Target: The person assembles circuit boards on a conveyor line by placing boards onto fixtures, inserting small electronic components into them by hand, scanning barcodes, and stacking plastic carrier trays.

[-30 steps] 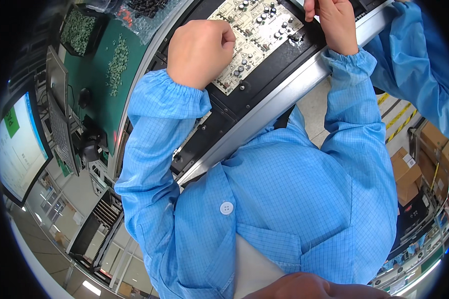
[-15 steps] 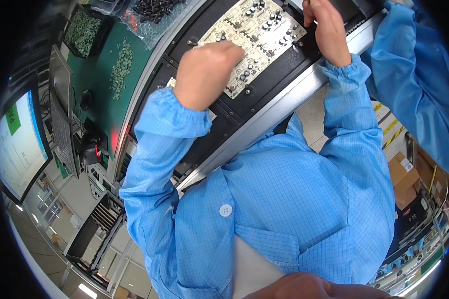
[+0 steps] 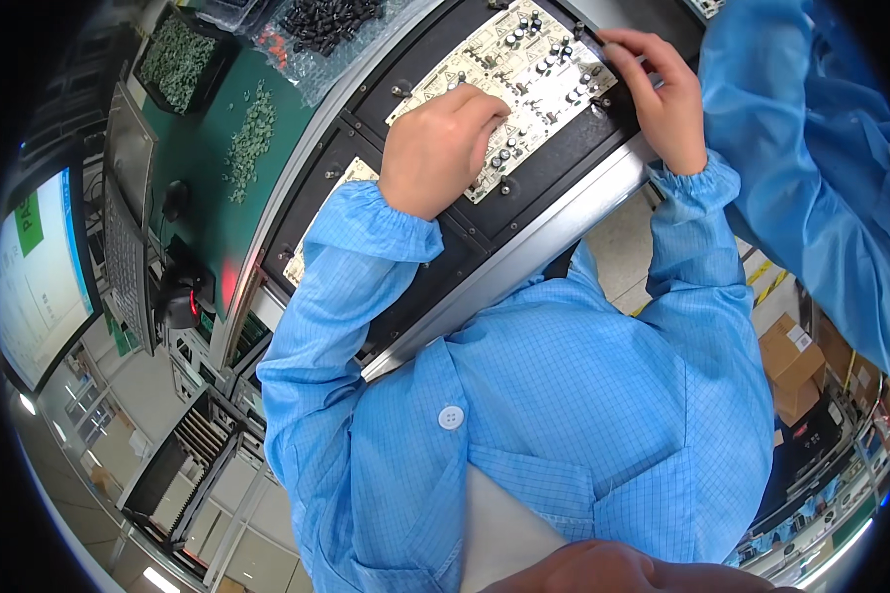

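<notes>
A pale circuit board [image 3: 485, 64], set with several small dark cylindrical capacitors, lies in a black carrier [image 3: 539, 193] at the top middle. My left hand [image 3: 440, 148] is over its near left part, fingers bent and drawn together at the tips. Whatever they may pinch is hidden. By the board's right edge, my right hand [image 3: 667, 99] has its thumb and forefinger stretched toward the board and slightly apart, with nothing visible between them. Another pale board [image 3: 351, 176] sits further left, partly covered by my left sleeve.
A metal rail [image 3: 574, 212] runs along my side of the carrier. On the green bench at left are loose pale green parts [image 3: 250, 143], a black bin [image 3: 178, 64] of similar parts, and a bubble-wrap bag of black components [image 3: 331, 22]. A co-worker's blue sleeve [image 3: 801, 128] is close at right.
My right hand's curled fingers have straightened and reached toward the board's edge. My left hand appears a little further right, still over the board. More of the left board shows.
</notes>
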Demonstrator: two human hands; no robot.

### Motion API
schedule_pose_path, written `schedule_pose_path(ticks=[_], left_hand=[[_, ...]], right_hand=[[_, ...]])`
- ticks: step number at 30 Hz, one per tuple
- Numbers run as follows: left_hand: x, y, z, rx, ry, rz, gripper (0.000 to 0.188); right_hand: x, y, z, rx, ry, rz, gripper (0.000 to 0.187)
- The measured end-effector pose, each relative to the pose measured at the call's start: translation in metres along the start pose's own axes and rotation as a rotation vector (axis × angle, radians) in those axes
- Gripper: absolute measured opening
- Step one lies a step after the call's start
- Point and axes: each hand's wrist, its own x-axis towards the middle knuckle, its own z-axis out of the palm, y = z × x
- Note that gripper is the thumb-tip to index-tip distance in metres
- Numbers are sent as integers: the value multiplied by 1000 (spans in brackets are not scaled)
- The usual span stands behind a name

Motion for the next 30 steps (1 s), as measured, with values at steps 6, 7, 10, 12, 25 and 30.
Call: schedule_pose_path(ticks=[6,7,10,12,25,30], left_hand=[[1,3,-10,-207,81,-172,19],[2,4,-14,-283,64,-242,19],[-6,4,-19,-397,19,-355,19],[-12,3,-18,-668,-27,-565,19],[-30,4,-12,-879,10,-565,18],[-34,5,-19,-869,-46,-561,21]], right_hand=[[-11,-8,-16,-248,-105,-101,21],[-13,-8,-15,-238,-93,-43,21],[-15,-4,-13,-290,-53,-78,18],[-15,-2,-10,-303,-51,-103,18],[-19,-15,-3,-490,33,-204,19],[-15,-10,-6,-495,22,-252,19]])
